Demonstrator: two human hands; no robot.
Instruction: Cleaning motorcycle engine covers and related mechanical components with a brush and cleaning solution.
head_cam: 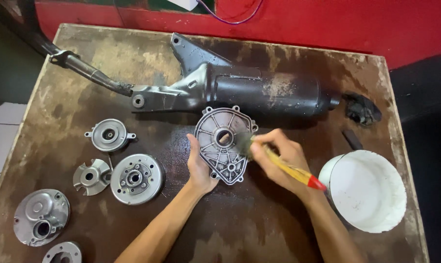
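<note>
- Grey cast-metal engine cover (224,144) stands tilted on the stained wooden table (259,229), between our two hands.
- Our left hand (199,168) grips the cover's left edge, thumb up along the rim.
- Our right hand (278,158) is clenched around a yellow-handled brush (283,168), its bristles touching the cover's ribbed face.
- Behind the cover lies a black exhaust muffler (259,92).
- Near our right wrist sits a white bucket (366,190); a round clutch plate (136,178) lies left.
</note>
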